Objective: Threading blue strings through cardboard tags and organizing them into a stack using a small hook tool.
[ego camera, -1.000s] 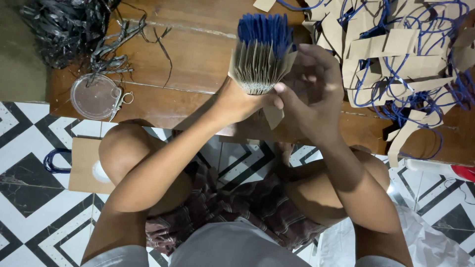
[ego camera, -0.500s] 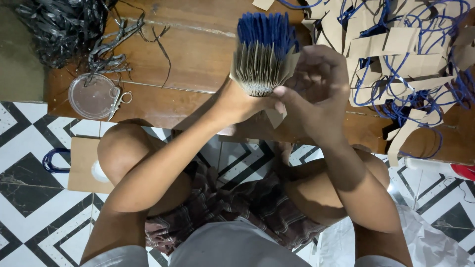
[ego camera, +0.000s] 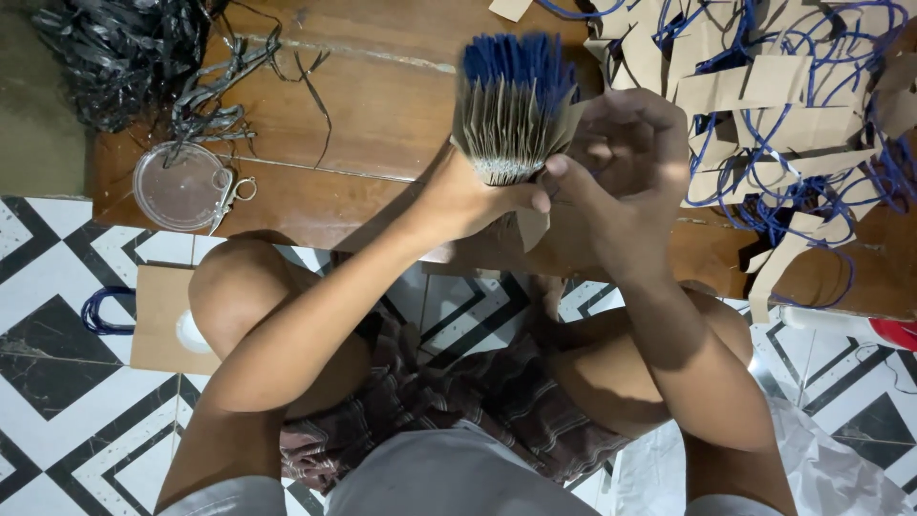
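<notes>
Gripping tight, the left hand (ego camera: 468,201) clutched a thick fanned bundle of brown card tags (ego camera: 513,119) with blue strings, held up above the wooden board (ego camera: 363,115). The right hand (ego camera: 621,162) curled beside it, thumb pressing the bundle's base. A heap of loose tags (ego camera: 793,105) lay just right.
</notes>
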